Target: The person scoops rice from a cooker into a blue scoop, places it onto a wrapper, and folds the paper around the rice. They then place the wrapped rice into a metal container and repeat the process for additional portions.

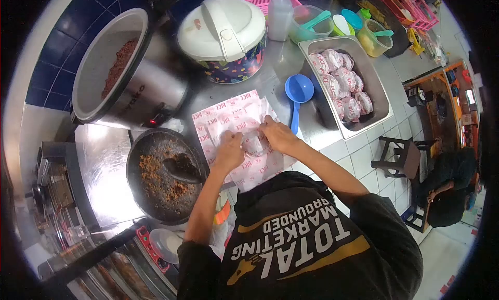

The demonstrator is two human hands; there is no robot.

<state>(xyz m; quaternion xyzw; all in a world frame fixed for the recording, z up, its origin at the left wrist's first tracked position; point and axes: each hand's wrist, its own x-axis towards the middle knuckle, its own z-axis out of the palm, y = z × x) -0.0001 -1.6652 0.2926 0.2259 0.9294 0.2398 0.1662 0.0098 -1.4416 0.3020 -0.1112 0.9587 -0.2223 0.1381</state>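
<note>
Between my hands lies a small round packet (255, 144) with printed paper around it. My left hand (229, 152) is closed at its left side, fingers pinching the paper. On the other side my right hand (278, 135) pinches the paper near the packet's upper right; the fingertips partly hide the fold. Beneath is a stack of white wrapping paper (221, 114) with red print. To the right, a steel pan (375, 87) holds several wrapped packets (341, 80). A blue ladle (299, 89) rests on the counter between the stack and the pan.
A stone mortar (138, 188) with a dark pestle (182, 168) and brown crumbs stands left. Behind are a rice cooker (156, 74) and a lidded floral container (234, 66). Plastic tubs (306, 19) line the back. A person (447, 188) and a stool (397, 159) are at far right.
</note>
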